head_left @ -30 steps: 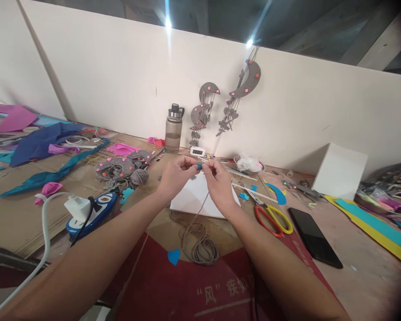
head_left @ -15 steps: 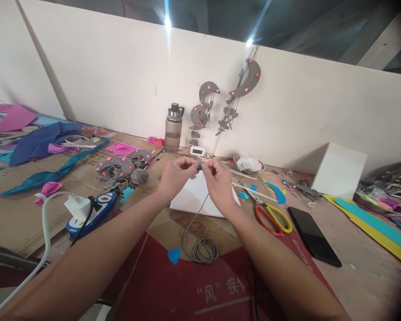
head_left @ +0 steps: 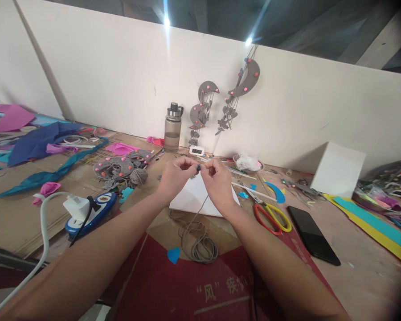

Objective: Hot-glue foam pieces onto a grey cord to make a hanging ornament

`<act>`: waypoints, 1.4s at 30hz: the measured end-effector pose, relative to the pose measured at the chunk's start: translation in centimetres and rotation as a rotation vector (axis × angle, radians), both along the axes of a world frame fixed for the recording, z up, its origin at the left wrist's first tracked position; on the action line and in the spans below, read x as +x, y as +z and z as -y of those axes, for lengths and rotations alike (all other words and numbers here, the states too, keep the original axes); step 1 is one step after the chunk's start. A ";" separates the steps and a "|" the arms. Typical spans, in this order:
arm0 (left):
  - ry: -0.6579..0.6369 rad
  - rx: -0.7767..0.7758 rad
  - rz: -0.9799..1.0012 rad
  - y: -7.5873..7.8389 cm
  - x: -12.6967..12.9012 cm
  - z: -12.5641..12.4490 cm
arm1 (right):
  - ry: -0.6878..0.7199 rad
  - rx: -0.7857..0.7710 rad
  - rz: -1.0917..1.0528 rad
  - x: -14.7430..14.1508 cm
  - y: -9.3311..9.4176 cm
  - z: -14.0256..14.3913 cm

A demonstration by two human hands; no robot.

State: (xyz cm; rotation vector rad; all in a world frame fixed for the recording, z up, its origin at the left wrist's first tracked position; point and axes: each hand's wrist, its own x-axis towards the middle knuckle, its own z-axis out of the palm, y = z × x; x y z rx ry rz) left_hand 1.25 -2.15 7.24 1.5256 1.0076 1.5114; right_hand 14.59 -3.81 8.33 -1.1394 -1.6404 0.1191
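My left hand [head_left: 178,176] and my right hand [head_left: 218,180] meet over a white sheet [head_left: 187,198], fingertips pinched together. Between them is a small dark blue piece [head_left: 198,167], mostly hidden by the fingers, so its kind cannot be made out. Grey cord [head_left: 203,203] runs down from my right hand to a loose coil [head_left: 203,247] on the cardboard. A blue heart-shaped cutout [head_left: 173,255] lies left of the coil. Scissors [head_left: 270,218] with red and yellow handles rest to the right of my right hand, near small blue cutouts [head_left: 243,195].
A phone [head_left: 313,235] lies at right. A water bottle [head_left: 173,129] stands by the wall, near hanging grey moon ornaments [head_left: 249,80]. Grey yarn pieces [head_left: 122,169] and a blue power strip [head_left: 92,214] with a white cable are at left. Felt scraps [head_left: 43,140] lie farther left.
Both hands keep almost the same place and pinch. The blue piece between the fingertips looks slightly turned and darker. The whole view has shifted very slightly.
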 end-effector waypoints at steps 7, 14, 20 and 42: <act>-0.034 -0.012 0.027 0.1 0.1 0.0 | -0.027 0.064 0.040 0.0 0.1 0.1; -0.021 -0.011 0.040 0.1 -0.1 -0.2 | 0.039 0.013 -0.029 0.3 0.1 0.0; -0.054 -0.010 0.064 0.0 -0.1 -0.3 | 0.090 -0.118 -0.131 0.4 0.0 -0.4; -0.160 0.058 -0.339 1.7 -2.1 -0.7 | 0.177 -0.098 0.033 1.5 -0.2 -1.1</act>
